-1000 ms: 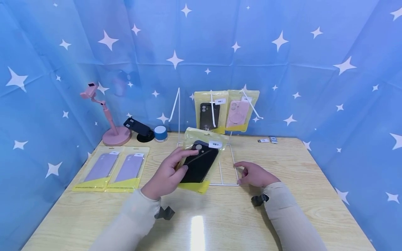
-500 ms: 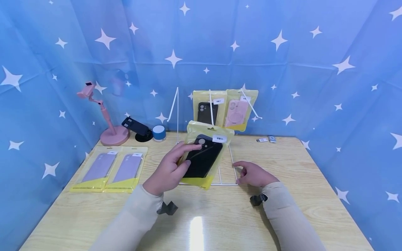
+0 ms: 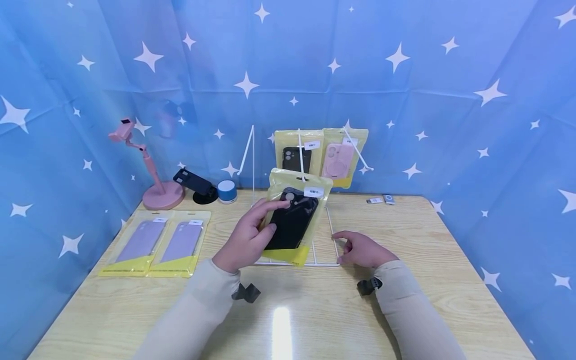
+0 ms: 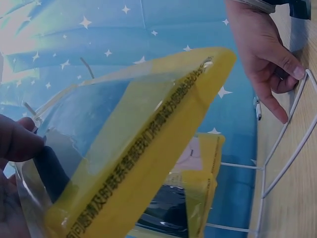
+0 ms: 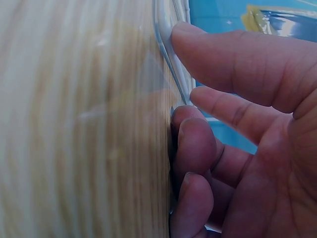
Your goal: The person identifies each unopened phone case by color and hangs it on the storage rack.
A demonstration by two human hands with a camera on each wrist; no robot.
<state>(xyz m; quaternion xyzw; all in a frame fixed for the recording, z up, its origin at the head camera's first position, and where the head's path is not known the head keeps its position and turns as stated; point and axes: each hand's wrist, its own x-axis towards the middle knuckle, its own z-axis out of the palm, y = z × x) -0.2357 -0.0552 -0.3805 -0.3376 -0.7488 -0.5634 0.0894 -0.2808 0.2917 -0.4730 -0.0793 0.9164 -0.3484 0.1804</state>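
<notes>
Near the counter's [image 3: 405, 300] middle, the right hand [image 3: 365, 250] rests with fingers loosely curled on the wire rack's [image 3: 328, 240] front right corner, touching the wire. Just left of it, the left hand [image 3: 247, 240] grips a yellow packet [image 3: 294, 217] holding a black case, tilted above the rack's base. Two more packets [image 3: 321, 157] hang at the rack's back, toward the far edge.
</notes>
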